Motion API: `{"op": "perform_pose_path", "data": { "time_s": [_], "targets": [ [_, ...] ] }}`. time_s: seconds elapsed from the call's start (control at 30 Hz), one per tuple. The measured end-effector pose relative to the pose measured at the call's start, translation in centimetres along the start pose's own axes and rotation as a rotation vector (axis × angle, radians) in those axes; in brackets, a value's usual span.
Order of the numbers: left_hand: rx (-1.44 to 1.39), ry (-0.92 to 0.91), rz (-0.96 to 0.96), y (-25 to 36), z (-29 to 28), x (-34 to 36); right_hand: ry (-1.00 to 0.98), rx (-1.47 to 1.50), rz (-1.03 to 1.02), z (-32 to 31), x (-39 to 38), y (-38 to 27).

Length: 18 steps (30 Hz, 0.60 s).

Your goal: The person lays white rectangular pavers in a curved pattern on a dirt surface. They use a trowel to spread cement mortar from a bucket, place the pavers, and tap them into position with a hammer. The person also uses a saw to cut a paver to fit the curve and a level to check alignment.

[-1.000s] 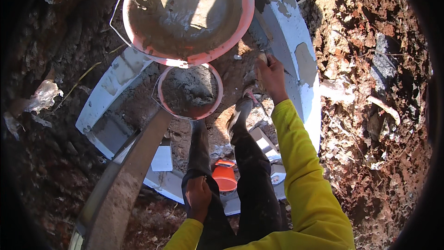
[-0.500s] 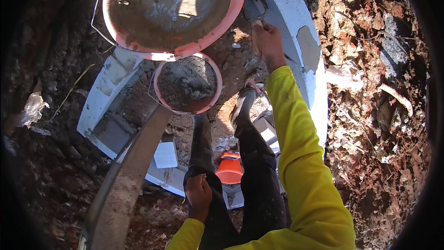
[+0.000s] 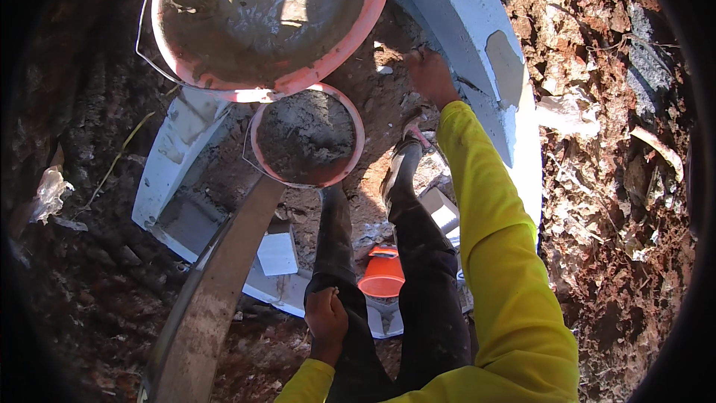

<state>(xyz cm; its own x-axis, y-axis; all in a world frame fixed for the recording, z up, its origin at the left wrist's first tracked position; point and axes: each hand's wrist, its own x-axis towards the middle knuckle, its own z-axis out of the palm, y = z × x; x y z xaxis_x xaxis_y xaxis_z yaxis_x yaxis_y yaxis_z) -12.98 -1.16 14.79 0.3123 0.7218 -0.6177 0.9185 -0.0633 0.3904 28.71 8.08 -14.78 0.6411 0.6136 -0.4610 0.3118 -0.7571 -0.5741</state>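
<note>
My right hand is reached out beside the inner face of the pale curved block wall, at the far right. Its fingers are curled as if round the trowel seen a moment ago, though the tool itself is now mostly hidden. Close to my left thigh, my left hand is closed; whatever it may hold is hidden. Ahead stands a large pink-rimmed bucket with wet grey mortar inside. A smaller pink-rimmed bucket, also holding grey mortar, sits just nearer.
A long wooden plank slants up from the lower left to the small bucket. Near my legs are an orange bucket and loose pale blocks. Rough brown earth surrounds the curved wall, with a white plastic scrap at left.
My right hand has drawn nearer to me, and the trowel's blade and pale handle no longer show plainly. The view has shifted slightly. My left hand stays closed by my thigh.
</note>
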Motion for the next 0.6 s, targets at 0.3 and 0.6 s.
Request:
{"op": "perform_pose_path", "data": {
  "time_s": [0.3,0.6],
  "targets": [
    [0.007,-0.013,0.021,0.8,-0.2,0.5,-0.029,0.461,0.181,-1.9,3.6,-3.8],
    [0.038,-0.024,0.063,0.6,-0.2,0.4,0.103,0.349,0.04,-2.5,-8.8,-4.1]
  ]
}}
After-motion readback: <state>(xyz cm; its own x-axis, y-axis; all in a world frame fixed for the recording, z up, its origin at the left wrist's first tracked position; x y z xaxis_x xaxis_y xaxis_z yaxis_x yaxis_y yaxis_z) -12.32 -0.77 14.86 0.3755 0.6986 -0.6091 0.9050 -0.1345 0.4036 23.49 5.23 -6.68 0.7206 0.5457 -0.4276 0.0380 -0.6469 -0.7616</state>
